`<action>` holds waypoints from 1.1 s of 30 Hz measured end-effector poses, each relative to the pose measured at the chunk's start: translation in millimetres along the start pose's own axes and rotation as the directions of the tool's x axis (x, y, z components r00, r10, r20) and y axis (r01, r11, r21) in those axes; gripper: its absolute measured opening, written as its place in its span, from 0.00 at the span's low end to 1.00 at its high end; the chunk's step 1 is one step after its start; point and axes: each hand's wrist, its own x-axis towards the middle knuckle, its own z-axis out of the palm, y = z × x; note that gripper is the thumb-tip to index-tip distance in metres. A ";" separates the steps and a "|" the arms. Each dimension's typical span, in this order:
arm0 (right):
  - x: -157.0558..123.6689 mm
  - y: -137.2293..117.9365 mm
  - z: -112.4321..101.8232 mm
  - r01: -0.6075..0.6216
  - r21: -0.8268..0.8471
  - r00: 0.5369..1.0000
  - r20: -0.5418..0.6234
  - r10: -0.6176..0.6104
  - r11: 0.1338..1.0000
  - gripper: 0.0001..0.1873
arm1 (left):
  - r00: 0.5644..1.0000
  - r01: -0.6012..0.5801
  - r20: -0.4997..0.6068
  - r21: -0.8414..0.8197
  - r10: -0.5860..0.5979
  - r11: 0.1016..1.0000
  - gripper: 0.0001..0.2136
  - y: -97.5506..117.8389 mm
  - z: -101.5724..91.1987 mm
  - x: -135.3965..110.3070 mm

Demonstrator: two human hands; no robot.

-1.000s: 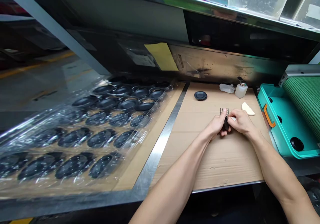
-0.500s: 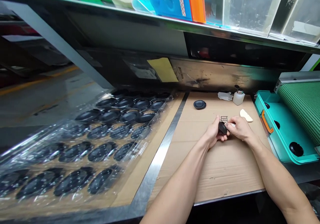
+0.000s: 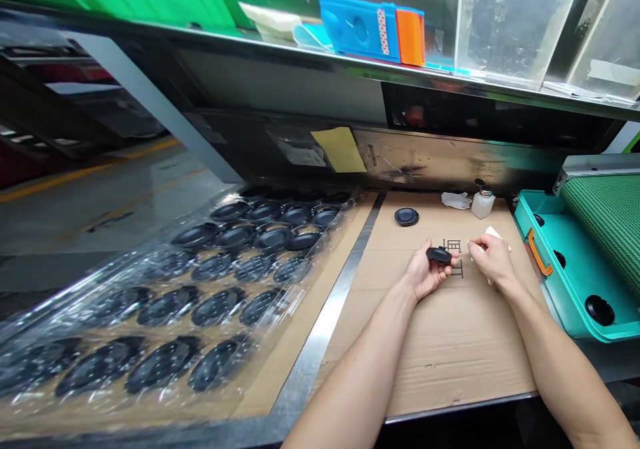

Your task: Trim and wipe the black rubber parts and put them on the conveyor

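Left hand: thumb and fingers closed on a black part, held above the cardboard-covered surface, beside printed dark characters. Right hand: apart from the part, to its right; fingertips together on a small pale item, mostly hidden by the fingers.

Surroundings: a cream half-disc lies just beyond the right hand, which covers some of it. Farther back, near the rear panel: crumpled white wad next to a small bottle; black disc flat, nearer the left side.

Right edge: teal bin with orange handle, black pieces inside; it borders the space by the right forearm. Green conveyor belt covers the bin's far side from view.

Left, past a metal strip: rows of black discs under glossy clear plastic, blurred. Overhead: shelf carrying a blue-and-orange box.
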 end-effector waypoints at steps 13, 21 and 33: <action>7.9 38.2 -23.2 -0.018 -0.428 0.999 0.024 0.031 0.904 0.15 | 0.974 -0.179 0.099 -0.201 0.202 0.963 0.17 1.5 3.9 -2.4; -35.1 -44.7 35.6 0.351 -0.301 0.934 0.178 -0.309 0.887 0.18 | 0.964 -0.236 0.060 -0.247 0.258 0.940 0.15 -4.7 2.8 6.7; -19.5 -26.9 35.5 0.191 -0.390 0.982 0.076 -0.175 0.901 0.19 | 0.949 -0.311 -0.018 -0.204 0.314 0.928 0.16 -5.8 -1.0 10.7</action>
